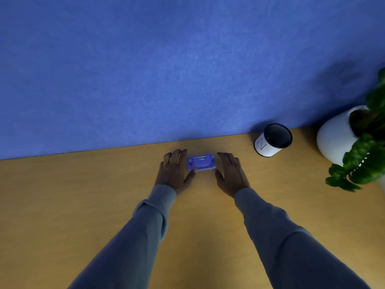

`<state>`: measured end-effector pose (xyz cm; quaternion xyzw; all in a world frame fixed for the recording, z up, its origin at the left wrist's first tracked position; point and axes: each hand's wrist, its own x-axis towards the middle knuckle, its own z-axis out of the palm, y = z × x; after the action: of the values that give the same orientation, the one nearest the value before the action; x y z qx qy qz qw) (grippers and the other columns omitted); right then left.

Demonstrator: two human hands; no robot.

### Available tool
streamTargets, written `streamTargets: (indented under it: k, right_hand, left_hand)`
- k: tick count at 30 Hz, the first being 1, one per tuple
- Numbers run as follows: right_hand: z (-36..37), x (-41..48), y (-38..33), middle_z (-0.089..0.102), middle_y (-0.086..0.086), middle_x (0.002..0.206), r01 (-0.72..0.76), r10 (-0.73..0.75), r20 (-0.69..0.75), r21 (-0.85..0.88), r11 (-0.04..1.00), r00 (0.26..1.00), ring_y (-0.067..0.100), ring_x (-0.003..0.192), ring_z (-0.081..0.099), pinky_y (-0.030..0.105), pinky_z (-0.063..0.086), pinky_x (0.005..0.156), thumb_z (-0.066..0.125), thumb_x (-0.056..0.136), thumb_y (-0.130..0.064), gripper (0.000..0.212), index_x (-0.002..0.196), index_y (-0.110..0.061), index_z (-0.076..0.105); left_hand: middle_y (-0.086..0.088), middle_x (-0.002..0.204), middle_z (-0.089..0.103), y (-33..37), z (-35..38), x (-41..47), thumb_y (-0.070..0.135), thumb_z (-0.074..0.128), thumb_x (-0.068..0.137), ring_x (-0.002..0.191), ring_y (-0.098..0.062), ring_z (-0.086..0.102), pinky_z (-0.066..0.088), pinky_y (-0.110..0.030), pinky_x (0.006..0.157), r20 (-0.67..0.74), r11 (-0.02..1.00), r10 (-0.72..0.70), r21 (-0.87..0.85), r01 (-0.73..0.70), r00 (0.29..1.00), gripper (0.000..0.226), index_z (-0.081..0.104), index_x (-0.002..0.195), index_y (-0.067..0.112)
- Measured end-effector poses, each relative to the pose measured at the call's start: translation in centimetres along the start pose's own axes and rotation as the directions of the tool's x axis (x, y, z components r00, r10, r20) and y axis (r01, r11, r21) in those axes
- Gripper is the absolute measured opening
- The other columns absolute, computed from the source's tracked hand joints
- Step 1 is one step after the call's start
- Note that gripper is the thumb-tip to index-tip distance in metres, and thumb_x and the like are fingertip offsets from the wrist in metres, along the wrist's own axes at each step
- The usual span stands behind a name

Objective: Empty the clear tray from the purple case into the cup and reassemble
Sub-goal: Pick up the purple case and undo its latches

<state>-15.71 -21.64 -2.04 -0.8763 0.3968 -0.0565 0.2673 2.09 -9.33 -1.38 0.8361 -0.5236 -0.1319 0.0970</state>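
Blue felt wall is rising just beyond the fingertips, meeting the wooden desk that is carrying everything. Grey sleeves are reaching forward across it. Far to the right of the fingers, a white pot with a green plant is standing at the desk's edge. Nearer, right of and beyond the right fingers, the cup is standing apart, its mouth dark. Left hand and right hand are lying spread, fingers loose and holding nothing, with the case lying between them; the left thumb is touching its near corner.
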Motion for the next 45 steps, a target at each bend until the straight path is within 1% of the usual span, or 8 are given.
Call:
streamTargets:
  k: [4, 15, 21, 31, 33, 36, 40, 45]
  right_hand:
    - [0.5, 1.4, -0.3, 0.056, 0.018, 0.138, -0.137, 0.134, 0.040, 0.079, 0.987, 0.990, 0.040, 0.126, 0.052, 0.046, 0.047, 0.104, 0.072, 0.086, -0.013, 0.062, 0.143, -0.007, 0.049]
    - [1.9, 2.8, -1.5, 0.069, 0.009, 0.117, -0.263, 0.262, 0.022, 0.151, 0.953, 0.965, 0.023, 0.110, 0.058, 0.016, 0.031, 0.079, 0.067, 0.089, -0.015, 0.032, 0.122, -0.014, 0.068]
    - [1.9, 2.6, -2.1, 0.067, 0.011, 0.115, -0.302, 0.315, -0.023, 0.223, 0.927, 0.949, 0.027, 0.106, 0.061, 0.023, 0.037, 0.081, 0.067, 0.089, -0.013, 0.030, 0.119, -0.014, 0.069]
    - [1.4, 1.8, -2.3, 0.071, 0.016, 0.111, -0.273, 0.316, -0.072, 0.346, 0.897, 0.946, 0.035, 0.106, 0.064, 0.039, 0.052, 0.091, 0.074, 0.084, -0.008, 0.034, 0.118, -0.007, 0.070]
    - [0.9, 1.3, -2.4, 0.073, 0.011, 0.110, -0.336, 0.389, -0.007, 0.492, 0.803, 0.921, 0.031, 0.102, 0.069, 0.045, 0.057, 0.089, 0.073, 0.085, -0.007, 0.035, 0.120, -0.010, 0.070]
    - [0.0, 0.5, -3.2, 0.075, 0.014, 0.103, -0.374, 0.462, 0.123, 0.779, 0.503, 0.878, 0.030, 0.096, 0.072, 0.039, 0.062, 0.074, 0.068, 0.090, 0.002, 0.027, 0.116, -0.005, 0.070]
    - [-1.7, -1.0, -4.8, 0.074, 0.025, 0.110, -0.343, 0.420, 0.268, 0.932, 0.114, 0.867, 0.026, 0.096, 0.072, 0.037, 0.060, 0.088, 0.066, 0.093, 0.002, 0.027, 0.120, 0.006, 0.067]
    - [-3.2, -3.8, -6.1, 0.074, 0.023, 0.116, -0.338, 0.235, 0.337, 0.940, -0.037, 0.912, 0.027, 0.105, 0.073, 0.039, 0.058, 0.097, 0.063, 0.096, 0.000, 0.026, 0.120, 0.003, 0.070]
  left_hand:
    - [-0.008, 0.142, 0.048, 0.0, 0.3, 1.5, 0.052, 0.060, 0.084, 0.130, -0.037, 0.041, 0.046, -0.048, 0.099, 0.079, 1.000, -0.003, 0.003, 0.003, 0.997, 0.075, 0.041, 0.147, 0.017]
    - [-0.004, 0.114, 0.064, 0.7, 0.4, 3.6, 0.027, 0.072, 0.075, 0.116, -0.034, 0.050, 0.054, -0.044, 0.092, -0.011, 0.959, 0.198, -0.205, -0.196, 0.980, 0.038, 0.075, 0.111, 0.015]
    - [0.002, 0.117, 0.063, 1.3, 0.2, 4.2, 0.038, 0.073, 0.082, 0.120, -0.021, 0.045, 0.054, -0.039, 0.089, 0.047, 0.939, 0.169, -0.312, -0.146, 0.985, 0.038, 0.074, 0.112, 0.016]
    - [-0.009, 0.119, 0.062, 1.5, -0.1, 4.1, 0.024, 0.072, 0.085, 0.118, -0.030, 0.047, 0.038, -0.026, 0.100, 0.024, 0.925, 0.150, -0.355, -0.132, 0.988, 0.034, 0.070, 0.110, 0.002]
    - [-0.009, 0.119, 0.064, 1.6, -0.7, 3.6, 0.023, 0.075, 0.083, 0.118, -0.031, 0.049, 0.044, -0.036, 0.101, -0.019, 0.923, 0.138, -0.361, -0.135, 0.990, 0.035, 0.072, 0.110, 0.003]
    - [-0.005, 0.118, 0.068, 2.4, -2.0, 2.4, 0.022, 0.081, 0.078, 0.118, -0.031, 0.054, 0.047, -0.044, 0.098, -0.124, 0.904, 0.040, -0.419, -0.089, 0.991, 0.031, 0.074, 0.103, 0.006]
    - [-0.006, 0.126, 0.068, 3.8, -3.3, -0.2, 0.016, 0.086, 0.075, 0.116, -0.020, 0.064, 0.047, -0.026, 0.098, -0.232, 0.812, -0.105, -0.581, -0.051, 0.967, 0.027, 0.075, 0.097, 0.004]
    - [0.000, 0.132, 0.067, 6.1, -4.1, -4.7, 0.028, 0.086, 0.076, 0.115, -0.015, 0.067, 0.056, -0.035, 0.094, -0.168, 0.687, -0.326, -0.718, 0.111, 0.930, 0.029, 0.075, 0.097, 0.013]
